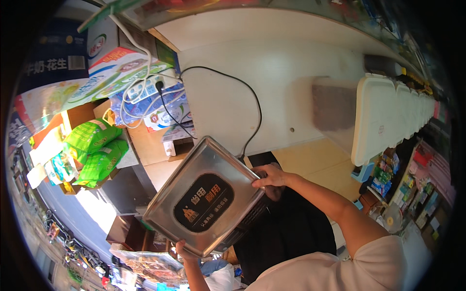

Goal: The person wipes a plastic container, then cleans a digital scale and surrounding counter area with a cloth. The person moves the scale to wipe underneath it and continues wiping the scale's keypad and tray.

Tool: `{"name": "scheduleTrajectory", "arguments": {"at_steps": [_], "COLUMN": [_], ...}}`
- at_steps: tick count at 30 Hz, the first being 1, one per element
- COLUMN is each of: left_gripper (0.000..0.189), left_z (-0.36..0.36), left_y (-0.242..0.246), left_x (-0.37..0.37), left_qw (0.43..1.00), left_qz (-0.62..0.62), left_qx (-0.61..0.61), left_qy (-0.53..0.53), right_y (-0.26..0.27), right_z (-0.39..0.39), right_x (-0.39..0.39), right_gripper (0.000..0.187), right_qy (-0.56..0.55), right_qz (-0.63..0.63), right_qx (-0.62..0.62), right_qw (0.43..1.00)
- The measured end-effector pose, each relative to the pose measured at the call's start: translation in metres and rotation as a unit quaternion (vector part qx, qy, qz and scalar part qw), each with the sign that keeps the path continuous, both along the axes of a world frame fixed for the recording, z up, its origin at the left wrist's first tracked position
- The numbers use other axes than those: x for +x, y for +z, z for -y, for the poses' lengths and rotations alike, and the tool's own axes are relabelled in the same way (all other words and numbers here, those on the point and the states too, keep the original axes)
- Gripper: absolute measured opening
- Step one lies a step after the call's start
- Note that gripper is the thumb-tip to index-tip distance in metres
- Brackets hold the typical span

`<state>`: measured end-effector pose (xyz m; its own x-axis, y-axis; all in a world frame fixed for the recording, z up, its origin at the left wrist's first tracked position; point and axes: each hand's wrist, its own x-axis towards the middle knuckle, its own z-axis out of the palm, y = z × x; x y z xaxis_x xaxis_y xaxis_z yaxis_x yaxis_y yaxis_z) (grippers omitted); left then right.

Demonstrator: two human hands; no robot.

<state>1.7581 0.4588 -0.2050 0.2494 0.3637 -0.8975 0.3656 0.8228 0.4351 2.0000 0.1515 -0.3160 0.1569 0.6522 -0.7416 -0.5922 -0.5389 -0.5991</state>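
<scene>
A rectangular metal pan of a weighing scale (pixel 165 203), or a similar appliance's steel top, is tilted in front of my body; a black oval label with writing lies at its middle. My right hand (pixel 271 176) grips its upper right edge, thumb on the metal. My left hand (pixel 185 250) holds the lower left edge, its fingers mostly hidden beneath. Under the steel top shows a dark body with slots (pixel 251 214). A black cable (pixel 260 109) runs from behind it, looping over the white surface towards a power strip (pixel 153 87).
Printed cartons (pixel 113 69) stand at the upper left, with green packets (pixel 98 142) in a box below them. A row of containers with white lids (pixel 375 120) stretches along the right. A tray of wrapped goods (pixel 153 265) lies at the lower left.
</scene>
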Motion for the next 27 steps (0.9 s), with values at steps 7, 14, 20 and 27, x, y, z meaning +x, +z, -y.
{"name": "scheduleTrajectory", "arguments": {"at_steps": [7, 14, 20, 27], "left_gripper": [0.056, 0.043, 0.019, 0.017], "left_z": [-0.031, -0.045, -0.040, -0.047], "left_y": [-0.036, -0.045, -0.044, -0.038], "left_x": [-0.044, -0.057, -0.035, -0.033], "left_qw": [0.997, 0.996, 0.997, 0.995], "left_qz": [-0.047, -0.078, -0.048, -0.064], "left_qx": [-0.021, -0.028, -0.037, -0.038], "left_qy": [-0.049, -0.040, -0.045, -0.063], "right_y": [-0.002, 0.095, 0.102, -0.019], "right_z": [0.012, 0.050, 0.045, 0.073], "right_x": [-0.008, 0.127, 0.229, 0.152], "right_gripper": [0.050, 0.024, 0.025, 0.018], "right_qy": [-0.002, -0.038, -0.081, -0.041], "right_qz": [0.078, 0.135, 0.574, 0.688], "right_qx": [-0.017, -0.051, -0.207, -0.316], "right_qw": [0.997, 0.989, 0.788, 0.652]}}
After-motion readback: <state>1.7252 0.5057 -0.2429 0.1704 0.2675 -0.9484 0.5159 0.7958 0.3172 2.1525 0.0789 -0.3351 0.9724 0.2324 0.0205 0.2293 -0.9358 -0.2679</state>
